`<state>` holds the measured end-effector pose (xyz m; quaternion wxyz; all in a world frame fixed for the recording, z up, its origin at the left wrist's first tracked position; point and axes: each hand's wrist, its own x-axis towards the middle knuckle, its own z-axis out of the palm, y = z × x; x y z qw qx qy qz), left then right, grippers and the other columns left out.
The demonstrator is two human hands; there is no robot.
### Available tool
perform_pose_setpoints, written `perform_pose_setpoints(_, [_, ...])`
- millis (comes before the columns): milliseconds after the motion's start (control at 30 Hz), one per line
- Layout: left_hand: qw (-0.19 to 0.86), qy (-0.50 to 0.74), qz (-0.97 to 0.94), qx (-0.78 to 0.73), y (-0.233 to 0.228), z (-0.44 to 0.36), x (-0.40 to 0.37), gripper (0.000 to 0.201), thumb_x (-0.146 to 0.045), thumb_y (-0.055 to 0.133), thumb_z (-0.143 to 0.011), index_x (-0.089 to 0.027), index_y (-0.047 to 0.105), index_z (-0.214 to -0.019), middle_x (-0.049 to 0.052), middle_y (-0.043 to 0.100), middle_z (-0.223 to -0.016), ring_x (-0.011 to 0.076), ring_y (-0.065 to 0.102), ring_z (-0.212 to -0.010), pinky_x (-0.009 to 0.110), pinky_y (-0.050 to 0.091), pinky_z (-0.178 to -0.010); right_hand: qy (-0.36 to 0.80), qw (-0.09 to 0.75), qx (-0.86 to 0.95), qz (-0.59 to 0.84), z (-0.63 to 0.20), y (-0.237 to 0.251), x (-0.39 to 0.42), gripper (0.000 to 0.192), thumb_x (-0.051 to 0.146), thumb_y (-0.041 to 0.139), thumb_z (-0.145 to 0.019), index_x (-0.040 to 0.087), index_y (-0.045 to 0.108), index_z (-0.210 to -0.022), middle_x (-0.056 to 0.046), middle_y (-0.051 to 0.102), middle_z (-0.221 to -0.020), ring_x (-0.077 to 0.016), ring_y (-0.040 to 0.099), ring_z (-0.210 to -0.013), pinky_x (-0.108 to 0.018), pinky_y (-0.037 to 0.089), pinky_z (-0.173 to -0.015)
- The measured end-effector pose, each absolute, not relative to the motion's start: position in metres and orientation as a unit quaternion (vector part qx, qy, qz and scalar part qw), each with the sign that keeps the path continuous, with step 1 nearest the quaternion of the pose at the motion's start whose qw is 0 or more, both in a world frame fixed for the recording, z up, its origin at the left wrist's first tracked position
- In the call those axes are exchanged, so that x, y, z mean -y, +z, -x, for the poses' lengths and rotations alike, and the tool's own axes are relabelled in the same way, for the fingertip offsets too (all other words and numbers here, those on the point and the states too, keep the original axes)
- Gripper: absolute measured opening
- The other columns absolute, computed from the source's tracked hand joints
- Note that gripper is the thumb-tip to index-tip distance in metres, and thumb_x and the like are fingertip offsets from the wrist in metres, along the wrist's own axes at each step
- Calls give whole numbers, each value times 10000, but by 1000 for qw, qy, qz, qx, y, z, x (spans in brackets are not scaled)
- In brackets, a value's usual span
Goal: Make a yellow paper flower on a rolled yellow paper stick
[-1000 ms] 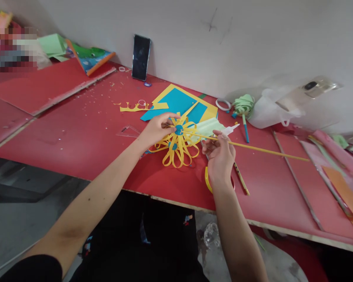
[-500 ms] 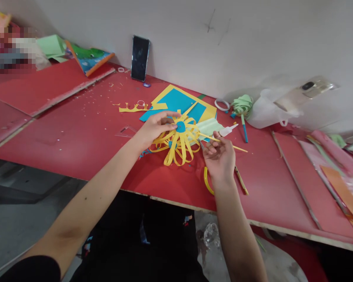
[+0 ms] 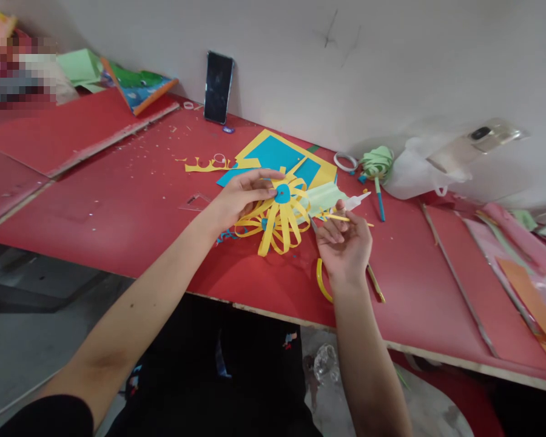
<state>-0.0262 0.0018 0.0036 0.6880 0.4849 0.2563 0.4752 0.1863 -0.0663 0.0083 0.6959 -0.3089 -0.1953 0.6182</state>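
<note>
My left hand (image 3: 250, 193) pinches a yellow paper flower (image 3: 295, 209) by its blue round centre, its looped strips spread toward the right. Below and partly behind it, a second looped yellow flower (image 3: 248, 227) with a blue centre shows. Between the fingertips of my right hand (image 3: 346, 233) is a thin yellow stick (image 3: 335, 218), to the right of the flower. A white-tipped glue bottle (image 3: 358, 201) lies just behind these fingers. Under my right wrist, scissors with a yellow handle (image 3: 322, 282) are mostly covered.
Blue and yellow paper sheets (image 3: 273, 155) lie behind the flowers, near a cut yellow strip (image 3: 209, 168). A phone (image 3: 219, 88) leans on the wall. To the right are a tape roll (image 3: 345, 162), a green paper rose (image 3: 377, 162), a plastic bag (image 3: 409, 173) and a pencil (image 3: 375, 284).
My right hand has shifted slightly right, and the yellow stick now looks shorter and lies at a flatter angle. The held flower has tilted a little; my left hand still pinches it.
</note>
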Motion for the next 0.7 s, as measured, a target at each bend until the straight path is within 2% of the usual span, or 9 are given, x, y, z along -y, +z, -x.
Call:
perform_pose_setpoints(133, [709, 485, -462, -223, 7, 28, 1, 256, -163, 747, -720, -236, 717, -964, -33, 646, -785, 86, 633, -711, 196, 497, -651, 590, 702, 251, 310, -184, 12, 69, 120, 205, 636, -771, 199, 608, -888, 100, 406, -522, -37, 350, -382, -163, 318, -373])
perform_pose_setpoints(300, [732, 504, -429, -159, 6, 34, 4, 314, -202, 707, -746, -266, 694, -1053, -13, 674, -858, 125, 648, -752, 230, 518, -669, 550, 710, 308, 314, -183, 13, 72, 101, 261, 627, -785, 222, 605, -875, 82, 452, -564, -49, 391, -383, -179, 335, -372])
perform_pose_setpoints(500, [741, 538, -379, -134, 2, 39, 4, 321, -314, 604, -810, -263, 645, -1124, -7, 612, -714, 121, 596, -584, 297, 515, -637, 571, 709, 321, 262, -185, 14, 75, 82, 250, 608, -789, 217, 603, -865, 84, 453, -530, -45, 376, -364, -160, 342, -374])
perform_pose_setpoints(700, [747, 561, -341, -105, 9, 39, 12, 326, -230, 633, -712, -235, 669, -1036, -4, 602, -719, 113, 569, -589, 275, 520, -635, 577, 720, 325, 205, -186, 17, 78, 84, 225, 649, -753, 202, 611, -825, 80, 453, -531, -43, 364, -374, -159, 365, -380])
